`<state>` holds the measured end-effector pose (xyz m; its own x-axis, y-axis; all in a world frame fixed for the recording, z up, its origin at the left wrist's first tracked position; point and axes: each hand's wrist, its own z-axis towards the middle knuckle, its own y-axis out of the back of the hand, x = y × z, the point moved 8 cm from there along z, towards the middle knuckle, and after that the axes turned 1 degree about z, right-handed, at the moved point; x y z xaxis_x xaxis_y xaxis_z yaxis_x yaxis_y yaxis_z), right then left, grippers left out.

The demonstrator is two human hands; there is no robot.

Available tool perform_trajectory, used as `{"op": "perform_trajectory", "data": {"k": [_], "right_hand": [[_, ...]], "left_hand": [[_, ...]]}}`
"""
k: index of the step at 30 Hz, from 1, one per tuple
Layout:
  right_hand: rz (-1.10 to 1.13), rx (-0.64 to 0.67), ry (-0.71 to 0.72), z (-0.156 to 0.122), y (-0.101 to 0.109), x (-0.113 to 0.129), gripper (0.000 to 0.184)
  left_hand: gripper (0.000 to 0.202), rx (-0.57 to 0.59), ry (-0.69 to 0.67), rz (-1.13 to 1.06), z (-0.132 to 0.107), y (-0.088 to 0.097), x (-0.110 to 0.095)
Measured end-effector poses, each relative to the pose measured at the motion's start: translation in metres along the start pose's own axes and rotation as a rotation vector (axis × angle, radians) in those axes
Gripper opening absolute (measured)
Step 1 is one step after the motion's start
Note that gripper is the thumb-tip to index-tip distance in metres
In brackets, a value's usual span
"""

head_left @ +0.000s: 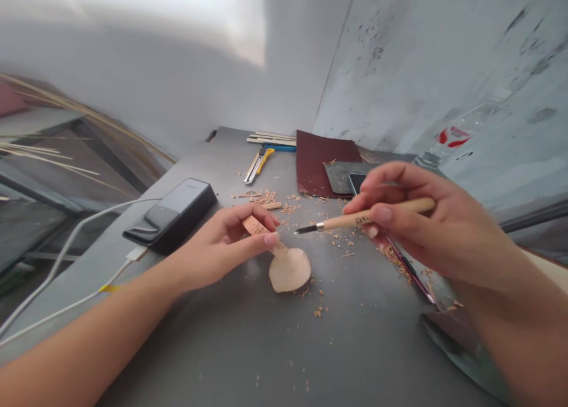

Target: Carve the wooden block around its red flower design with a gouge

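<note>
- Whitewashed walls (399,58) met in a corner behind the work, with dark scuffs on the right-hand wall.
- A grey metal tabletop (377,359) filled the lower part of the view, and dry reed stalks (53,114) stuck in from the far left beyond its edge.
- Near the back of the table lay a dark red sheet of sandpaper (319,158), with a grey abrasive sheet (339,178) partly over it and a smartphone (356,182) beside that, partly hidden by the right hand.
- A clear plastic bottle (457,135) with a red label lay beyond the right hand, against the wall.
- A black power bank (171,215) sat on the left of the table, with white cables (75,247) trailing from near it over the table edge.
- A yellow utility knife (257,164) lay near the back, just in front of some flat wooden sticks (270,138).
- The left hand (222,247) was clenched around the handle of a wooden spoon blank (289,270), pinching it between fingers and thumb. The pale rounded bowl sat low over the tabletop, in front of the hand.
- The right hand (426,229) gripped a wooden-handled carving tool (355,219) like a pencil, its steel tip (306,229) pointing left, near the spoon handle but not touching it.
- Pale wood shavings (261,198) lay scattered over the table around both hands.
</note>
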<state>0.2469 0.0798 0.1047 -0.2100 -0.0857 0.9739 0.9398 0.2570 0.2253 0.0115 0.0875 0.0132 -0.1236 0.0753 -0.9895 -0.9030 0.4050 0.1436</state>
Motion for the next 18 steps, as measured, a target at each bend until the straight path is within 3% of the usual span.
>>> {"op": "perform_trajectory", "data": {"k": [3,10,14,18], "right_hand": [[0.236,-0.054,0.129,0.02,-0.016,0.02,0.033],[0.441,-0.109,0.246,0.054,-0.037,0.054,0.032],[0.542,-0.238,0.227,0.059,-0.03,0.039,0.04],[0.582,-0.167,0.164,0.068,-0.041,0.014,0.038]], "left_hand": [[0.03,-0.012,0.04,-0.036,0.0,-0.002,0.008],[0.034,0.003,-0.004,-0.088,0.002,-0.008,0.012],[0.035,0.02,0.043,-0.111,0.002,-0.013,0.016],[0.028,-0.015,0.064,-0.199,0.003,-0.015,0.02]]}}
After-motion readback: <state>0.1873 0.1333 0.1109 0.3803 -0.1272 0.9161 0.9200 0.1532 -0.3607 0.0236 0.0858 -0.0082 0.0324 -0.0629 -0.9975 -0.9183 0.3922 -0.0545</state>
